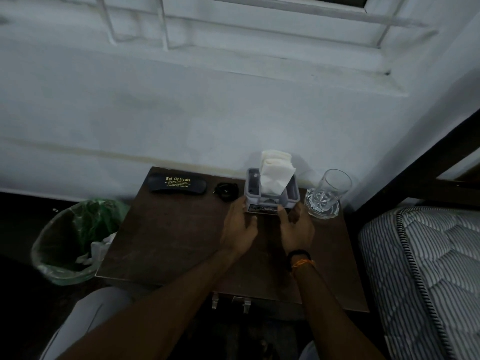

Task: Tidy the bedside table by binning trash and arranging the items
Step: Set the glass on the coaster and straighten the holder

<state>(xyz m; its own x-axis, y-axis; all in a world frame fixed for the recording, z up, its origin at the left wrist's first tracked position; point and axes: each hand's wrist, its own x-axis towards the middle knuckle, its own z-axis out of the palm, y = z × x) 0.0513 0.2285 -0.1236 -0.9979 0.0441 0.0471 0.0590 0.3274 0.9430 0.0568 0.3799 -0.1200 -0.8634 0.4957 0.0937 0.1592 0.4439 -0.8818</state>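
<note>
Tissue holder (271,193): between both hands, just ahead of the fingertips
Left hand (240,224): fingers gripping its left side
Right hand (296,226): gripping the right side — glass (326,194) just beyond
Nearer hand: neither — evenly flanked

One glass (327,193), one spectacle case (177,186)

White wall (181,107) behind; barred window (259,19) above; striped quilted mattress (426,268) at right.
</note>
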